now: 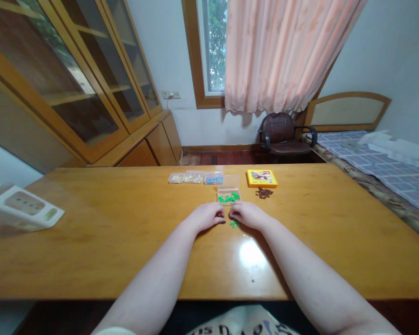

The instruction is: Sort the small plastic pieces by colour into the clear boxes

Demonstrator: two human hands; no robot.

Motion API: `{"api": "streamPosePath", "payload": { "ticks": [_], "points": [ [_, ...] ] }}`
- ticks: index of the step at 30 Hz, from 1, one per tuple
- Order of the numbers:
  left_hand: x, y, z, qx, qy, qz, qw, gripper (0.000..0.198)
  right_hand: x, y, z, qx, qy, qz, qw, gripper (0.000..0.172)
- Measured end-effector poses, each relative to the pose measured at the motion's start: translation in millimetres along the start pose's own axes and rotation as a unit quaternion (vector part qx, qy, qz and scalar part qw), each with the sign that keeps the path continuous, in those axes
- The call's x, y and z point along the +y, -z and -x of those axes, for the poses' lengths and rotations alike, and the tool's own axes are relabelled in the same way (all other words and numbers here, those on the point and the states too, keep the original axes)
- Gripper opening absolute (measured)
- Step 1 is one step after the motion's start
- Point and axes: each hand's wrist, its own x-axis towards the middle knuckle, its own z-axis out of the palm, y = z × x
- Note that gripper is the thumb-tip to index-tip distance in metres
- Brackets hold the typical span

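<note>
My left hand (pixel 206 216) rests on the table in front of a clear box, its thumb and curled fingers apart with nothing visible between them. Close by on the right, my right hand (pixel 248 215) has its fingers bent down and pressed together; whatever is under the fingertips is hidden. Small green pieces (pixel 234 224) lie on the table just below the right fingers. Beyond both hands stands the open clear plastic box (pixel 229 190), lid tilted up at the back, with many loose green pieces (pixel 230 198) inside.
Behind are a clear box of blue pieces (pixel 213 178) and two boxes with pale pieces (pixel 193 177). A yellow box (pixel 261 178) lies right of them, with a pile of brown pieces (pixel 264 193) before it. A white carton (pixel 24 207) is at the table's (pixel 108 246) left.
</note>
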Motion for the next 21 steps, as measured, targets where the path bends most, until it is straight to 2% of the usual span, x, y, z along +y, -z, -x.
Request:
{"api": "streamPosePath", "payload": {
  "ticks": [5, 12, 14, 18, 21],
  "points": [
    [-2.7, -2.2, -1.6, 0.002, 0.021, -0.020, 1.000, 0.012, 1.7, 2.5, 1.5, 0.016, -0.009, -0.017, 1.000, 0.012],
    [-1.4, -1.6, -0.8, 0.019, 0.002, -0.023, 1.000, 0.012, 10.4, 5.5, 3.4, 0.022, -0.010, -0.018, 1.000, 0.014],
    [-2.0, -0.6, -3.1, 0.052, 0.008, -0.015, 0.998, 0.012, 9.2, 5.5, 2.9, 0.022, -0.008, -0.011, 1.000, 0.014],
    [-5.7, -1.0, -11.2, 0.171, 0.057, 0.007, 0.984, 0.019, 5.7, 3.5, 1.0, 0.033, -0.004, 0.006, 0.999, 0.014],
    [-7.6, -3.6, -14.1, 0.184, 0.073, 0.008, 0.980, 0.028, 4.9, 1.3, -0.1, 0.034, -0.009, 0.015, 0.999, 0.013]
  ]
}}
